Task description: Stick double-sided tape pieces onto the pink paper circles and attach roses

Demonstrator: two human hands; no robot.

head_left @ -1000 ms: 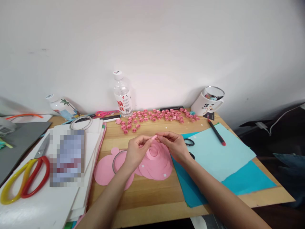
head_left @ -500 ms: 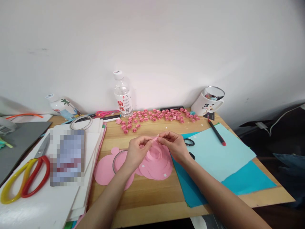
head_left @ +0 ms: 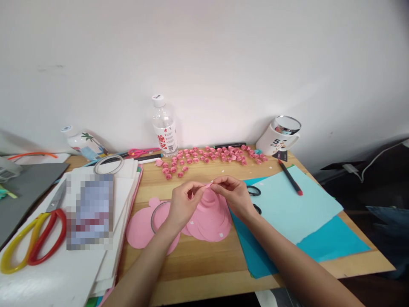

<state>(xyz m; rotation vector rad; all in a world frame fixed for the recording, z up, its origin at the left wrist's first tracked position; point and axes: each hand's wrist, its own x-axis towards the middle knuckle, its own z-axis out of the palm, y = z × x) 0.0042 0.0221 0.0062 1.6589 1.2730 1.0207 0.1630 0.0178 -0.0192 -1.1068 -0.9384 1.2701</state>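
Observation:
My left hand (head_left: 188, 198) and my right hand (head_left: 231, 192) meet at the middle of the table, both closed in a pinch. Between their fingertips is the end of a pink paper spiral strip (head_left: 209, 199), whose coils hang below the fingers. Under it lies a pile of pink paper circles (head_left: 211, 230) with small white bits on top. More pink paper circles (head_left: 139, 228) and a grey ring (head_left: 152, 217) rest beside my left forearm. Black-handled scissors (head_left: 254, 191), partly hidden, are just right of my right hand. Many small rolled pink paper roses (head_left: 190, 160) are scattered behind the hands.
A plastic bottle (head_left: 165, 128) and a white mug (head_left: 276, 136) stand near the wall. Blue paper sheets (head_left: 332, 238) with a marker (head_left: 291, 178) lie right. At left, a stack of white paper (head_left: 79, 273) carries red-and-yellow-handled scissors (head_left: 47, 238).
The hands stay in nearly the same place. The pink spiral's coils have shifted and now look flatter and more drawn in beneath my fingertips.

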